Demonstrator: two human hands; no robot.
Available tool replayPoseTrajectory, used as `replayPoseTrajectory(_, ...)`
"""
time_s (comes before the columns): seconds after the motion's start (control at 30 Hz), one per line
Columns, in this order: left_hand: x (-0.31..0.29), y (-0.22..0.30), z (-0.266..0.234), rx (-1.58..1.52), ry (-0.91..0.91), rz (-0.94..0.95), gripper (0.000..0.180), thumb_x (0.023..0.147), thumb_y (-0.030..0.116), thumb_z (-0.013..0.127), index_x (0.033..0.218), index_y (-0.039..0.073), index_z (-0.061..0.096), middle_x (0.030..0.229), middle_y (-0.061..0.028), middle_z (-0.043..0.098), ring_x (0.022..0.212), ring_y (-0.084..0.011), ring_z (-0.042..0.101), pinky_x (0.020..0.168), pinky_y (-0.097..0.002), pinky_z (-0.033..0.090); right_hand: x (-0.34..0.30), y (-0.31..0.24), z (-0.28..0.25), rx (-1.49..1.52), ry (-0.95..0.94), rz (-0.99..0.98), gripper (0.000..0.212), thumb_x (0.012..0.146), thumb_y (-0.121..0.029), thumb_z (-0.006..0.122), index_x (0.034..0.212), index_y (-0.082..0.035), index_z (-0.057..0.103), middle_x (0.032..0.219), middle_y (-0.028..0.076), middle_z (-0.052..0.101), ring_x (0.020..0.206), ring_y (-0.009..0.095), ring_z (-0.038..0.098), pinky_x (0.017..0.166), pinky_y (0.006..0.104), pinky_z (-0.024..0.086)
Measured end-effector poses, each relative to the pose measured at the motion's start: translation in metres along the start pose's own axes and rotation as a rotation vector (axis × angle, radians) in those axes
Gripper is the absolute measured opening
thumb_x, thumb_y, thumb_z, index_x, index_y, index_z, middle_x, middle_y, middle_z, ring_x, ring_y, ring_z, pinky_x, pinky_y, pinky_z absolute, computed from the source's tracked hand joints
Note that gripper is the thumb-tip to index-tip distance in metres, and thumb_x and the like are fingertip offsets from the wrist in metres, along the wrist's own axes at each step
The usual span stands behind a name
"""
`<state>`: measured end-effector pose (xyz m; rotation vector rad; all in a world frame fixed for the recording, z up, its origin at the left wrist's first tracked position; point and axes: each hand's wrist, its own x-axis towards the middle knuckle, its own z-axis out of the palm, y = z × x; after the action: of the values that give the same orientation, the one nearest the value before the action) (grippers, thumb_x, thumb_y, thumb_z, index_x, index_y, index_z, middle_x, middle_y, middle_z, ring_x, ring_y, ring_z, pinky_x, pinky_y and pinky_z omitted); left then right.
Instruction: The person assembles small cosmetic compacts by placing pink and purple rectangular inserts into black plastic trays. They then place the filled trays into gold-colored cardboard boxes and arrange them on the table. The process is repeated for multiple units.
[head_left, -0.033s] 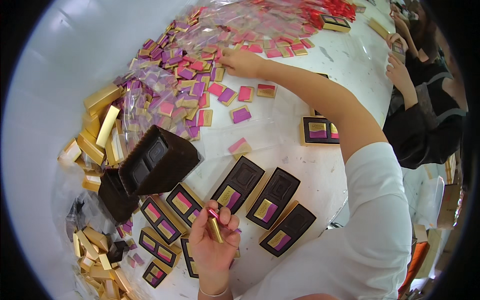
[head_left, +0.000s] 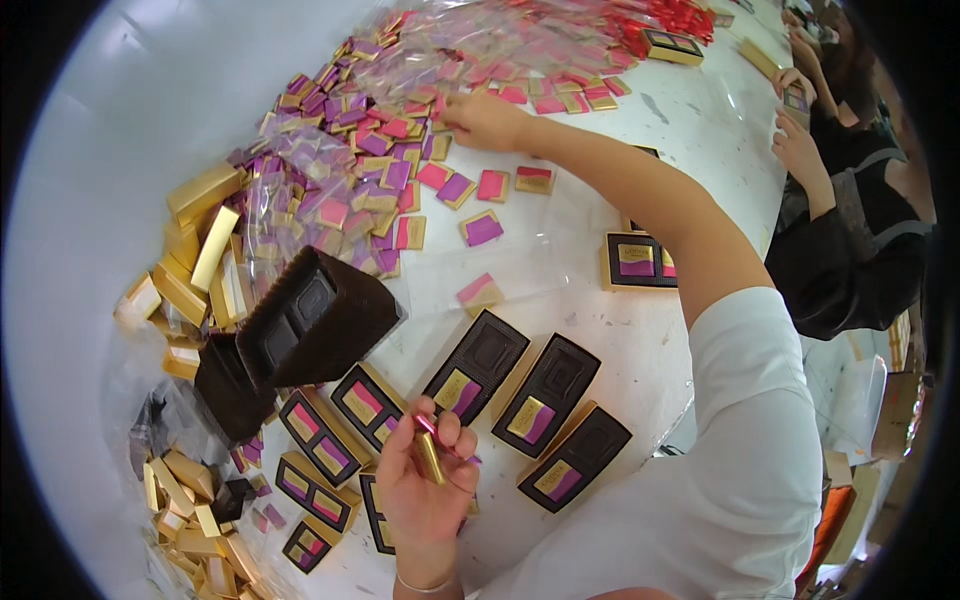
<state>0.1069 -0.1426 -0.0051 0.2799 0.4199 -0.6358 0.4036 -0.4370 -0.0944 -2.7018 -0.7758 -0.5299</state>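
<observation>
My left hand (head_left: 432, 500), palm up at the bottom middle, has its fingers curled around wrapped chocolates (head_left: 431, 458) in gold and pink foil. Stretched out to the far pile of small pink, purple and gold wrapped chocolates (head_left: 375, 144), my right hand (head_left: 487, 122) has its fingertips drawn together at the pile's edge. What lies between them is hidden. Beyond my left hand are three gold boxes with dark trays (head_left: 562, 374), each with one chocolate in it and one bare hollow. To its left, several boxes (head_left: 321, 437) have chocolates in both hollows.
A stack of dark brown plastic trays (head_left: 340, 325) stands at the left. Gold box parts (head_left: 205, 195) are heaped along the left side. Clear plastic film (head_left: 290, 190) covers part of the pile. Filled boxes (head_left: 640, 262) stand beyond my right arm. At the right, another person's hands (head_left: 797, 140) are over the table.
Almost nothing differs. Both hands keep their places, with only a very slight shift of the whole view.
</observation>
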Motion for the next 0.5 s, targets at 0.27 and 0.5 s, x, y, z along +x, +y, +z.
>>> replayPoseTrajectory(0.27,0.002,0.002,-0.003,-0.015,-0.078,0.011,0.044,0.096,0.037,0.036,0.128,0.006,0.043,0.124,-0.0208,0.049,0.118,-0.0343,0.047,0.082,-0.0432,0.053,0.003,-0.034,-0.064,1.242,0.091,0.601,0.017,0.079,-0.011,0.057,0.093,-0.003,0.061,0.064,0.005,0.054,0.04,0.008,0.045,0.034,0.0233,0.031)
replayPoseTrajectory(0.5,0.011,-0.015,0.003,0.018,-0.084,-0.013,0.057,0.094,0.051,0.03,0.133,0.01,0.036,0.132,-0.0157,0.044,0.124,-0.0317,0.04,0.101,-0.0558,0.031,-0.085,-0.216,-0.133,0.956,-0.225,-0.162,0.024,0.075,-0.001,0.06,0.099,-0.001,0.06,0.099,0.01,0.061,0.084,0.02,0.058,0.074,0.0299,0.048)
